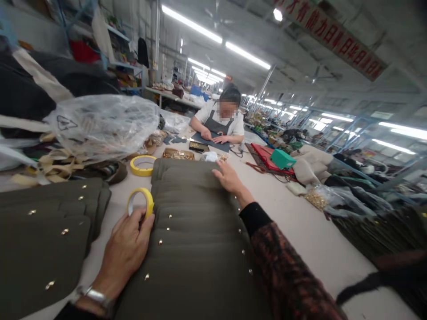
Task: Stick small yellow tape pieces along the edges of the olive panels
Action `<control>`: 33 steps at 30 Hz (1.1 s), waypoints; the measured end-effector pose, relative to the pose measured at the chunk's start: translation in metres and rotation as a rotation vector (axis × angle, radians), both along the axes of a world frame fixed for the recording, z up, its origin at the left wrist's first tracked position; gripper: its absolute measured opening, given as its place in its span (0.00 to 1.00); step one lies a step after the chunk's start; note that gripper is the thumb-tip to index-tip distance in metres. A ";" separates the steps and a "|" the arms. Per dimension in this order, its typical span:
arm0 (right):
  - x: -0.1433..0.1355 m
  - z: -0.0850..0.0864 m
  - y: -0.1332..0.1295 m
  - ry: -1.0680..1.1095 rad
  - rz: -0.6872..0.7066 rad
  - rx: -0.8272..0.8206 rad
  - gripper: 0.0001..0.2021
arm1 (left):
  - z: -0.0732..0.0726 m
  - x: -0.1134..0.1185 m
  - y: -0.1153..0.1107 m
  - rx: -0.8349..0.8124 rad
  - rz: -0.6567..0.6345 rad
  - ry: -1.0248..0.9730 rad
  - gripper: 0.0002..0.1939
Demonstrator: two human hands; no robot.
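Observation:
My left hand (128,249) grips a roll of yellow tape (149,202), which stands on edge between thumb and fingers. It is beside the left edge of a long row of overlapping dark olive fabric panels (200,253) with small gold metal fittings along both sides. My right hand (229,178) rests at the far right edge of these panels, fingers stretched out and holding nothing. Another pile of olive panels (36,249) with the same fittings lies to the left. Beyond my left hand a second yellow tape roll (143,165) lies flat on the table.
Across the pale table (283,231) a person in an apron (220,122) works on dark pieces. A box of gold parts (178,154) sits at the far side. Clear plastic bags (106,124) heap at left; a green box (282,159) is at right.

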State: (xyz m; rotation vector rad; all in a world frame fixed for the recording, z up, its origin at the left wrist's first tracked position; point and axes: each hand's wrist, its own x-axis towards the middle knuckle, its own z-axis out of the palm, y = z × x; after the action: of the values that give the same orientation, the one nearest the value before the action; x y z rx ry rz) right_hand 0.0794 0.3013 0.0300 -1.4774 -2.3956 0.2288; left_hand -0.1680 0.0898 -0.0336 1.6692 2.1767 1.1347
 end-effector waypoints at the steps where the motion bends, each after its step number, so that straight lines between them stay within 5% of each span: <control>1: 0.013 -0.005 0.000 -0.034 -0.024 -0.005 0.32 | 0.002 0.002 0.000 -0.009 -0.012 0.015 0.16; 8: 0.033 -0.055 -0.051 -0.157 -0.065 -0.017 0.33 | 0.014 0.004 -0.005 -0.087 0.036 0.005 0.15; 16: 0.007 -0.028 -0.060 -0.199 -0.052 -0.008 0.35 | 0.013 0.002 -0.015 -0.002 0.063 -0.028 0.14; 23: -0.046 -0.057 -0.088 -0.143 0.060 0.098 0.33 | 0.007 0.001 -0.012 0.045 0.071 -0.001 0.13; 29: -0.039 -0.054 -0.088 -0.084 0.067 0.064 0.31 | 0.007 0.001 -0.012 0.058 0.070 0.057 0.14; 33: -0.008 -0.042 -0.089 0.109 0.042 -0.026 0.31 | 0.007 0.001 -0.013 0.092 0.052 0.110 0.13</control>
State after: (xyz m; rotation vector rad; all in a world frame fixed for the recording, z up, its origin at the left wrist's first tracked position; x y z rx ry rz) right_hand 0.0718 0.2123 -0.0123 -1.3895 -2.3470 0.3423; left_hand -0.1666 0.0768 -0.0268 1.7613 2.2793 1.2009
